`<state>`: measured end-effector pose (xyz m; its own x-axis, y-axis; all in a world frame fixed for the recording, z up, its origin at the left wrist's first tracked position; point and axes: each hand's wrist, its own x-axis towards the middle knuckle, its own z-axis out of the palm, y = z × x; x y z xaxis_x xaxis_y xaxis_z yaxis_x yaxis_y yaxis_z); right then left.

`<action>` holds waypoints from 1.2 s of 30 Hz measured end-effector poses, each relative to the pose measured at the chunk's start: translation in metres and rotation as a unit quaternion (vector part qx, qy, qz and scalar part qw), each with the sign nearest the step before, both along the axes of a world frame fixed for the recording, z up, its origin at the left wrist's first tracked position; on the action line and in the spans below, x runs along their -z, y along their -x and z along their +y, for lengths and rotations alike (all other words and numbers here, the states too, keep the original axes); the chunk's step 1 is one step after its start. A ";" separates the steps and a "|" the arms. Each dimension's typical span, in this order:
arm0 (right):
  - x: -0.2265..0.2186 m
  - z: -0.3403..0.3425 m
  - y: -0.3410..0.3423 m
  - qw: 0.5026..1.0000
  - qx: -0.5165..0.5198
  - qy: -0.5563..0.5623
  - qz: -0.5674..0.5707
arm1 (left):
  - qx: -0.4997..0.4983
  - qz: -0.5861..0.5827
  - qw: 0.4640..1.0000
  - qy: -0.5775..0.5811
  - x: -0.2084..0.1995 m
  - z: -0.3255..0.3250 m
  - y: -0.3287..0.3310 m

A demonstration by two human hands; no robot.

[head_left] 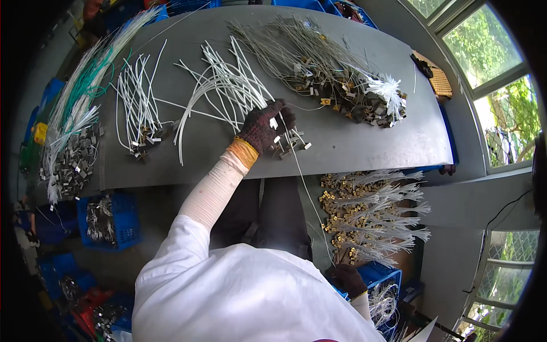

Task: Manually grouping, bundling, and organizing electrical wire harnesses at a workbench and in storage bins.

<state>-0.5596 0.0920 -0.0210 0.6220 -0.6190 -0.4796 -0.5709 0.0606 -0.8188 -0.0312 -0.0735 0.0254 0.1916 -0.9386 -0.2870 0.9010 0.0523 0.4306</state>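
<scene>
My left hand (266,126), in a dark knitted glove with an orange cuff, is closed round a bundle of white wires (228,85) above the grey table. The wires fan out toward the far left; small metal end pieces (293,141) stick out below my fingers. One long white wire (307,202) runs from this hand down past the table edge to my right hand (346,279). That hand, also dark-gloved, is low at the right beside a blue crate (379,273) and appears closed on the wire's end; its fingertips are partly hidden.
On the table (370,145) lie a smaller wire bunch (137,94), a long white and green bundle (85,85) and a heap of grey wires with metal ends (336,80). Bundles with brass-coloured ends (370,216) lie right of my legs. A blue crate (122,222) stands below left.
</scene>
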 end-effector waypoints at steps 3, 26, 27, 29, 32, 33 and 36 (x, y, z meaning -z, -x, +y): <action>-0.009 -0.004 -0.013 0.999 0.014 0.017 0.032 | -0.011 0.023 1.000 -0.005 -0.003 0.007 0.002; 0.030 -0.093 -0.193 0.984 0.026 0.095 -0.150 | 0.059 -0.094 0.994 -0.002 -0.016 0.092 0.057; 0.010 -0.101 -0.220 0.981 -0.008 0.122 -0.148 | 0.055 -0.095 0.994 -0.007 -0.008 0.097 0.059; -0.022 -0.108 -0.265 0.948 -0.014 0.253 -0.192 | -0.015 -0.260 0.965 0.031 0.015 0.102 0.060; -0.057 -0.117 -0.306 0.888 -0.033 0.404 -0.218 | 0.001 -0.452 0.891 0.050 -0.009 0.114 0.056; -0.063 -0.118 -0.315 0.878 -0.054 0.429 -0.206 | -0.008 -0.625 0.778 0.056 -0.012 0.117 0.053; -0.066 -0.117 -0.328 0.940 0.014 0.210 -0.269 | -0.022 -0.590 0.806 0.041 -0.022 0.117 0.043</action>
